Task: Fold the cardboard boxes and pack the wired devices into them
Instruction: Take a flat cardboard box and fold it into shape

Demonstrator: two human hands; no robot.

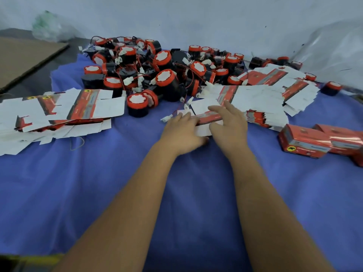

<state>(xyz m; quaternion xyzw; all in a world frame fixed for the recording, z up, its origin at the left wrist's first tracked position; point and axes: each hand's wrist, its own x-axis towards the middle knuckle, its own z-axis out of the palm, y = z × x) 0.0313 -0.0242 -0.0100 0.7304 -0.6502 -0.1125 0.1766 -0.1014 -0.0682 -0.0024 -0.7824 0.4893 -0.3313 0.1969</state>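
A flat red-and-white box blank lies on the blue cloth in the middle. My left hand rests on its left end with fingers stretched forward. My right hand lies over its right end, fingers spread and lightly bent; whether either thumb grips the blank is hidden. Behind them sits a heap of black wired devices with red caps. Piles of flat box blanks lie at the left and at the right. Folded red boxes stand at the right.
A brown cardboard sheet lies at the far left. A crumpled clear plastic bag sits behind it, and plastic sheeting rises at the far right. A white wall closes the back.
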